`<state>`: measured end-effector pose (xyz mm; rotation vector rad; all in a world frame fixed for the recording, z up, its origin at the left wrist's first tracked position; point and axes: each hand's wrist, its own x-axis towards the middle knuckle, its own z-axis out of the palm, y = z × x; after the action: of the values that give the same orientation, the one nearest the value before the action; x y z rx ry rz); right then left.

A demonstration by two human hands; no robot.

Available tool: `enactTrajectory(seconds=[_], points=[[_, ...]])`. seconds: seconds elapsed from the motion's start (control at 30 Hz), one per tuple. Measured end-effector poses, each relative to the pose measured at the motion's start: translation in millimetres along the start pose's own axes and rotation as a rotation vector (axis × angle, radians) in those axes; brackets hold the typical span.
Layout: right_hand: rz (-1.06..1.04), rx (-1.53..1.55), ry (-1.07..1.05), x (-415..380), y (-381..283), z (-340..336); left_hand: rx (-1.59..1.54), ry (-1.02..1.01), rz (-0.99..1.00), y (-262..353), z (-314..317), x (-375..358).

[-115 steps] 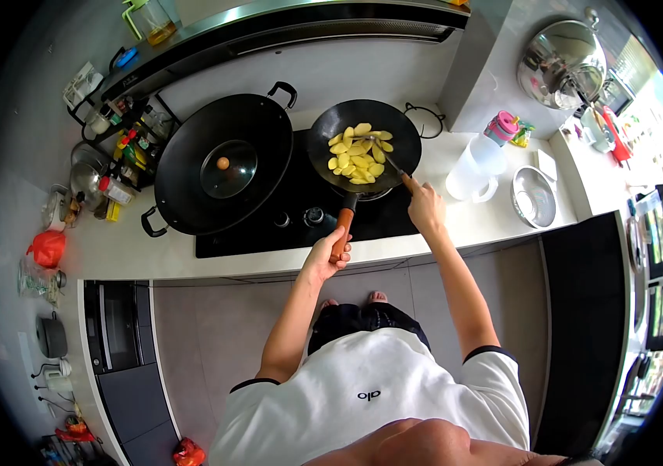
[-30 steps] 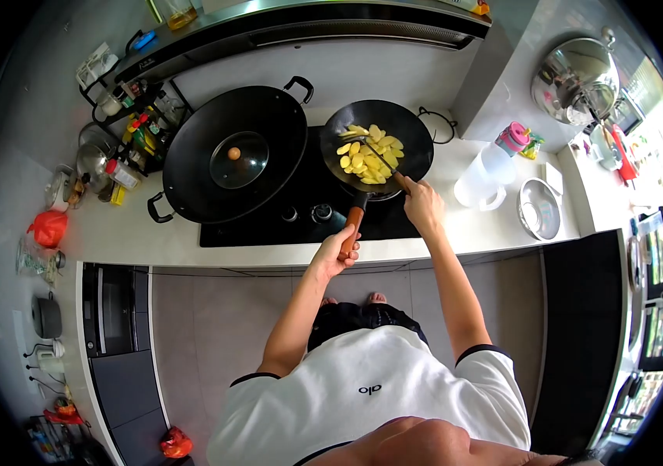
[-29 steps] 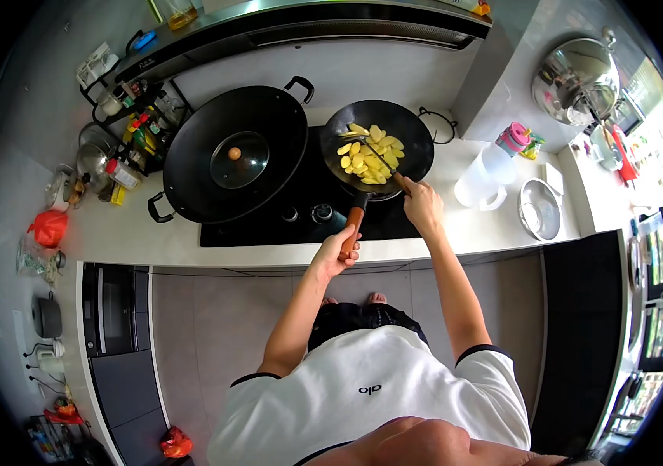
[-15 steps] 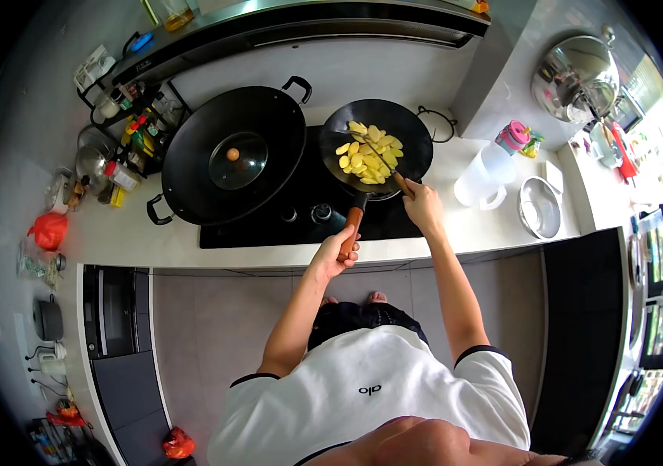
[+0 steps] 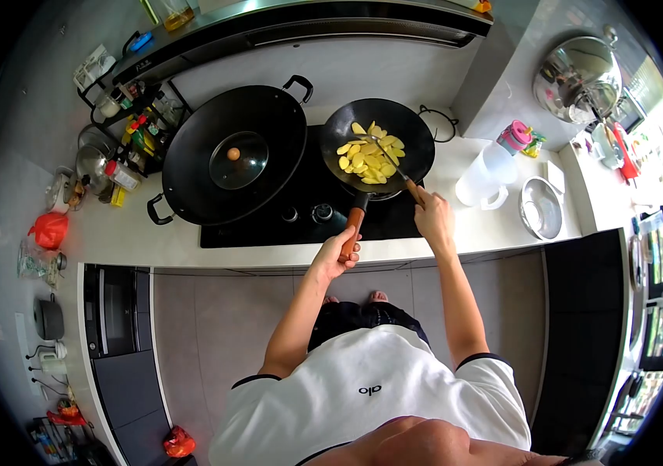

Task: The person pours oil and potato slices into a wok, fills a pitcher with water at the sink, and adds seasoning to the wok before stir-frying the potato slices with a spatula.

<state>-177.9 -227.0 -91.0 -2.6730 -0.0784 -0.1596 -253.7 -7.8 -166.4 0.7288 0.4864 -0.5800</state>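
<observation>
My left hand [image 5: 336, 255] is wrapped round the reddish-brown wooden handle [image 5: 353, 225] of the smaller black wok [image 5: 417, 132] on the right side of the stove. Yellow slices [image 5: 370, 161] lie in the wok's middle. My right hand [image 5: 434, 217] grips the wooden handle of a metal spatula [image 5: 415, 192], whose blade end reaches in among the slices and is partly hard to make out. Beside it on the left sits a larger black wok [image 5: 199, 186] with a glass lid [image 5: 250, 172] inside; the lid has a round brown knob.
A clear plastic jug [image 5: 480, 177], a pink-lidded cup [image 5: 515, 136] and a metal bowl [image 5: 539, 208] stand on the counter at right. Bottles on a black rack [image 5: 137, 128] are at left. The range hood [image 5: 308, 29] spans the back, above the woks.
My right hand has moved slightly right and toward me with the spatula. Some slices have shifted in the wok. My left hand stays on the wok handle.
</observation>
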Motion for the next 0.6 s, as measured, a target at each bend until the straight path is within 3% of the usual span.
enactTrajectory(seconds=[0.17,0.43,0.6], points=[[0.005,-0.122,-0.111,-16,14,-30,-0.009,-0.018,0.001,0,0,-1],[0.012,0.108,-0.179,-35,19,-27,0.021,0.016,0.007,1,6,-4],[0.019,0.075,-0.075,-18,37,-21,0.014,0.003,-0.006,1,2,-1]])
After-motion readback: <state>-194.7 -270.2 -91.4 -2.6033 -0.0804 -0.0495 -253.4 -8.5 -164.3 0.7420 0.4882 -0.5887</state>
